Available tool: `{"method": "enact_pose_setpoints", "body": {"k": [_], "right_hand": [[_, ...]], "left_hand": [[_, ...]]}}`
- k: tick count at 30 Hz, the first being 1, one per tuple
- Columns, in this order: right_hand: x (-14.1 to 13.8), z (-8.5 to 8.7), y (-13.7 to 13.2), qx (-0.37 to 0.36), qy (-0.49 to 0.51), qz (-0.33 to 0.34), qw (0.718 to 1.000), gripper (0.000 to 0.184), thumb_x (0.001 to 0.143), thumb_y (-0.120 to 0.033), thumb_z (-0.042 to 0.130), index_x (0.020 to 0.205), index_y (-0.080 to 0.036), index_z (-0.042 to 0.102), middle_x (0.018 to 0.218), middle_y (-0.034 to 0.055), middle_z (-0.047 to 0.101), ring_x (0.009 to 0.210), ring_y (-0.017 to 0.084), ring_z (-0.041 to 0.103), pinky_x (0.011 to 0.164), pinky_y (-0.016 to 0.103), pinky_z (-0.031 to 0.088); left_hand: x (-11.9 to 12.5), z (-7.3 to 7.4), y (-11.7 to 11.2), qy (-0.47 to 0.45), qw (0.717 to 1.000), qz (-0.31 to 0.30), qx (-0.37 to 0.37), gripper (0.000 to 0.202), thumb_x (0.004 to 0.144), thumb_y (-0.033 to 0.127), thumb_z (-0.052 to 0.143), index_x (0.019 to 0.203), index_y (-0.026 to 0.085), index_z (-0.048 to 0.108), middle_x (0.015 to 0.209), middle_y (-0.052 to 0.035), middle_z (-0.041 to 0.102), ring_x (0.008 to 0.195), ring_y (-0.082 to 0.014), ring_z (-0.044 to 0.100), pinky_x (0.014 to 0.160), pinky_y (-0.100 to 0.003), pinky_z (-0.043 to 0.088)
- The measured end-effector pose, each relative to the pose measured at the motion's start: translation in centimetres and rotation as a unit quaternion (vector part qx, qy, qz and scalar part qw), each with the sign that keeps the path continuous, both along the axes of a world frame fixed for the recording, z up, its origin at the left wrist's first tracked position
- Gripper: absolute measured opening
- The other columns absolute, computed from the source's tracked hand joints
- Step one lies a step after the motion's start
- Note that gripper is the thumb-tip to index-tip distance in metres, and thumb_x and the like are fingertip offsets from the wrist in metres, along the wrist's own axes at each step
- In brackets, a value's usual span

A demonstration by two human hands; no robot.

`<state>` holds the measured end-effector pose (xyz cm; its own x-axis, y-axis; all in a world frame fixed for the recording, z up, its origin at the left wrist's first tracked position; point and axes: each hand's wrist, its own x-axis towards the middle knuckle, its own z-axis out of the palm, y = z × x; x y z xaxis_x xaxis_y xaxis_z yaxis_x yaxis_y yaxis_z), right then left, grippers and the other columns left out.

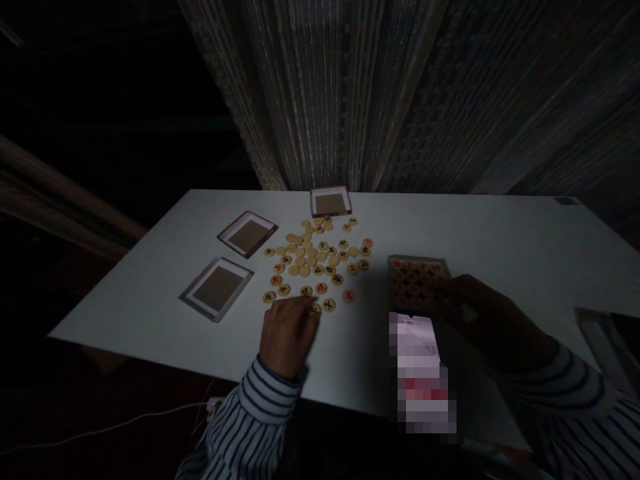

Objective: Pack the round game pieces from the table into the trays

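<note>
Round wooden Chinese chess pieces (311, 253) lie scattered over the white table, some face up with red or black characters, others blank side up. My left hand (287, 337) rests at the near edge of this spread, its fingers curled. One chess piece (315, 309) shows between its index finger and thumb. On the right, a box (417, 258) holds rows of red-marked pieces. My right hand (483, 320) reaches over the box's right side with fingers bent together and fingertips at the pieces. Deep shadow hides what, if anything, those fingers pinch.
A phone (417, 337) with a lit, partly blurred screen is just in front of the box. Three shallow trays stand around the pieces: one at the back (330, 203), two at left (247, 233) (217, 288). A dark-centred object (613, 340) lies far right. Curtains (320, 100) hang behind.
</note>
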<state>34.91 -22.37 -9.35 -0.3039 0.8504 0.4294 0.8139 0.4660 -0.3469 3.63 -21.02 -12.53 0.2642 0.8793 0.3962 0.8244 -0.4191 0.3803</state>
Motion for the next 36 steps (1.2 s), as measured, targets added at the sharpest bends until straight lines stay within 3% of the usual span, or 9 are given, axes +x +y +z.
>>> {"method": "enact_pose_setpoints", "body": {"k": [5, 11, 16, 23, 28, 31, 33, 36], "right_hand": [[-3.1, -0.5, 0.6, 0.058, -0.019, 0.074, 0.995, 0.023, 0.083, -0.022, 0.045, 0.098, -0.023, 0.062, 0.089, 0.0077, 0.063, 0.083, 0.02, 0.059, 0.067, 0.036, 0.052], [-4.7, -0.7, 0.3, -0.001, -0.011, 0.051, 0.999, 0.023, 0.082, -0.025, 0.049, 0.101, -0.022, 0.061, 0.09, 0.008, 0.063, 0.082, 0.019, 0.059, 0.07, 0.038, 0.05], [-6.7, -0.1, -0.1, -0.058, 0.063, 0.071, 0.994, 0.019, 0.083, -0.024, 0.047, 0.095, -0.02, 0.062, 0.081, 0.0056, 0.065, 0.07, 0.014, 0.06, 0.064, 0.03, 0.051], [-8.1, 0.6, -0.4, -0.208, 0.231, 0.073, 0.948, 0.014, 0.081, -0.03, 0.052, 0.082, -0.02, 0.062, 0.072, 0.0023, 0.068, 0.062, 0.012, 0.061, 0.055, 0.024, 0.05], [-7.0, 0.1, -1.2, -0.229, 0.345, 0.03, 0.91, 0.016, 0.079, -0.033, 0.056, 0.086, -0.02, 0.063, 0.076, 0.0034, 0.07, 0.066, 0.014, 0.064, 0.059, 0.027, 0.053], [-6.1, -0.2, -1.8, -0.202, 0.37, -0.003, 0.907, 0.023, 0.077, -0.034, 0.058, 0.094, -0.02, 0.063, 0.078, 0.0042, 0.07, 0.067, 0.015, 0.065, 0.058, 0.028, 0.054], [-5.5, -0.2, -2.1, -0.177, 0.336, -0.005, 0.925, 0.021, 0.079, -0.033, 0.055, 0.094, -0.021, 0.064, 0.079, 0.004, 0.07, 0.067, 0.015, 0.065, 0.057, 0.028, 0.054], [-4.4, 0.3, -2.2, -0.133, 0.247, 0.017, 0.96, 0.018, 0.08, -0.028, 0.054, 0.094, -0.022, 0.064, 0.08, 0.0026, 0.07, 0.065, 0.013, 0.063, 0.055, 0.026, 0.054]], "left_hand": [[-0.7, -0.4, 0.6, 0.062, 0.998, -0.018, -0.025, 0.028, 0.076, 0.025, 0.059, 0.103, 0.019, 0.06, 0.097, -0.0065, 0.067, 0.092, -0.0243, 0.054, 0.077, -0.04, 0.042], [-0.5, -0.1, 0.6, 0.04, 0.998, -0.036, -0.027, 0.025, 0.077, 0.022, 0.058, 0.102, 0.018, 0.06, 0.092, -0.0063, 0.067, 0.09, -0.023, 0.055, 0.077, -0.04, 0.042], [0.9, 1.6, -0.5, -0.045, 0.995, -0.089, 0.0, 0.026, 0.079, 0.023, 0.055, 0.104, 0.019, 0.058, 0.094, -0.0073, 0.065, 0.089, -0.0203, 0.055, 0.077, -0.036, 0.044], [5.4, 3.3, -1.5, -0.116, 0.98, -0.158, -0.031, 0.026, 0.076, 0.017, 0.057, 0.102, 0.019, 0.058, 0.091, -0.0065, 0.063, 0.089, -0.0186, 0.056, 0.077, -0.033, 0.048], [7.3, 3.2, -1.2, -0.193, 0.969, -0.142, -0.055, 0.025, 0.073, 0.02, 0.063, 0.098, 0.019, 0.061, 0.092, -0.007, 0.065, 0.09, -0.02, 0.057, 0.077, -0.035, 0.049], [8.3, 3.2, -1.1, -0.269, 0.939, -0.115, -0.181, 0.018, 0.074, 0.025, 0.062, 0.091, 0.019, 0.065, 0.085, -0.0053, 0.068, 0.073, -0.0164, 0.061, 0.066, -0.03, 0.051], [9.0, 3.1, -0.9, -0.325, 0.897, -0.122, -0.273, 0.015, 0.076, 0.025, 0.06, 0.087, 0.019, 0.068, 0.081, -0.0041, 0.07, 0.068, -0.0148, 0.063, 0.063, -0.028, 0.052], [10.0, 3.1, -0.6, -0.398, 0.837, -0.141, -0.347, 0.016, 0.077, 0.024, 0.059, 0.087, 0.018, 0.069, 0.085, -0.0055, 0.071, 0.077, -0.017, 0.065, 0.071, -0.029, 0.053]]}}
